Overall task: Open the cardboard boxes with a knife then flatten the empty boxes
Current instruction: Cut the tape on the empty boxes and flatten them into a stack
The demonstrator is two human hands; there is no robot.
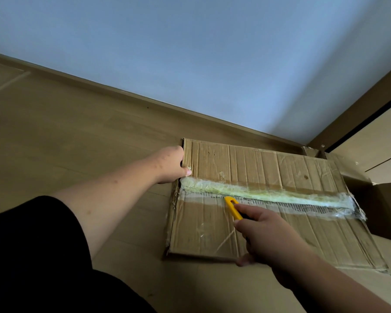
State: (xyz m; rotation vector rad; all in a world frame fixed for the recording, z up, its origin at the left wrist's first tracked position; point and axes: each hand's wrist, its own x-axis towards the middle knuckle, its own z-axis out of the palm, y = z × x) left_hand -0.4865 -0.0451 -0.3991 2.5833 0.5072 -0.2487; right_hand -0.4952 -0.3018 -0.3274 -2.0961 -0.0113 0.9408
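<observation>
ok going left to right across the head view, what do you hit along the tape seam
left hand gripping the box edge → yellow knife → right hand holding it → torn end of the tape → open box

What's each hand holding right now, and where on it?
Right hand grips the yellow utility knife by its rear handle. Left hand grips the taped brown cardboard box at its left edge.
</observation>
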